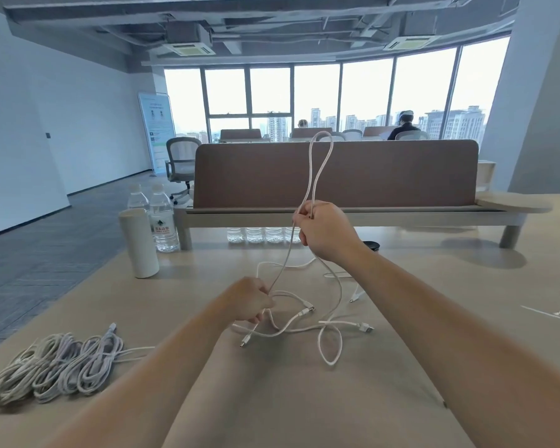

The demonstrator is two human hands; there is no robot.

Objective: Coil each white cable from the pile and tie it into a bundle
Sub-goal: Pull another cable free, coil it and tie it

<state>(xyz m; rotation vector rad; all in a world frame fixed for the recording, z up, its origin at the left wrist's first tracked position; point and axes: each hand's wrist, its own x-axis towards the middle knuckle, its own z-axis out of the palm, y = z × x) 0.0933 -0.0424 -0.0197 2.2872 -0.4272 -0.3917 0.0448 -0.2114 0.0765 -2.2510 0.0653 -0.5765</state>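
Coiled bundles (55, 363) lie on the near left of the table (304, 409), side by side and touching, grey-white.
Left hand (251, 299) is low over the table, fingers curled, pinching the white cable (283, 263).
Just right of it is the loose pile (307, 321): tangled white cables on the tabletop with several connector ends showing.
Right hand (325, 232) is raised, fist clenched round the same cable. A tall narrow loop (320, 150) stands up out of the fist, and a strand runs down to the left hand.
White cylinder cup (139, 242) stands upright at far left, and two water bottles (163, 218) stand just behind it. The bottle label has a green logo and text too small to read.
Brown divider panel (337, 176) crosses behind.
Banner stand (156, 130) is far left by the window, its print unreadable.
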